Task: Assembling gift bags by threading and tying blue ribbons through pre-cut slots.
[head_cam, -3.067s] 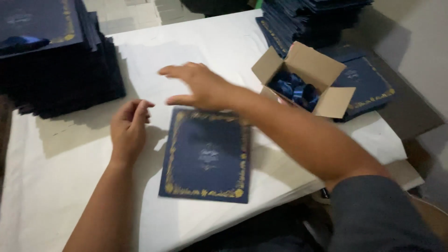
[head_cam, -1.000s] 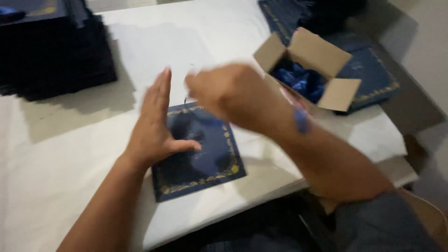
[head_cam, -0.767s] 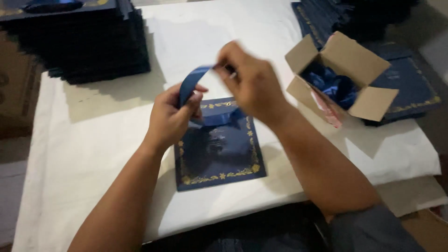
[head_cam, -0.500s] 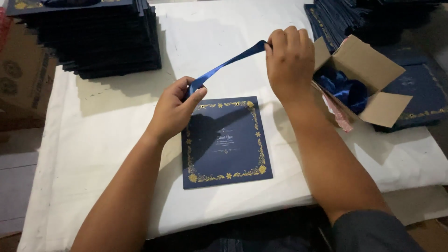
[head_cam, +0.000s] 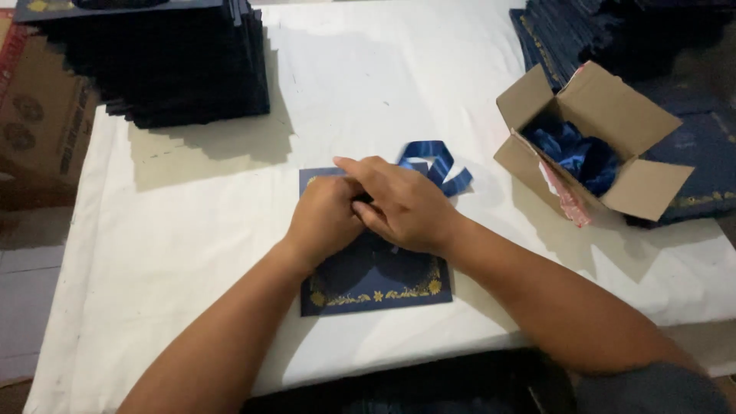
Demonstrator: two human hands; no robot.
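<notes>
The left hand [head_cam: 326, 216] and right hand [head_cam: 405, 203] meet over a dark blue card with gold border [head_cam: 373, 285], fingers bunched together, pinching a blue ribbon [head_cam: 433, 162] that loops out beyond the card's far edge. The card lies near the table's [head_cam: 192, 230] front edge. A tall stack of dark cards [head_cam: 165, 65] fills the far left corner; an open cardboard box of ribbons [head_cam: 594, 142] sits toward the right edge.

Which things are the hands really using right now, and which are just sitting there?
In use:
left hand and right hand, pressed together over the card
blue ribbon, looped
dark blue card with gold border

Just lying about:
open cardboard box of ribbons
tall dark stack
stack behind the box
</notes>
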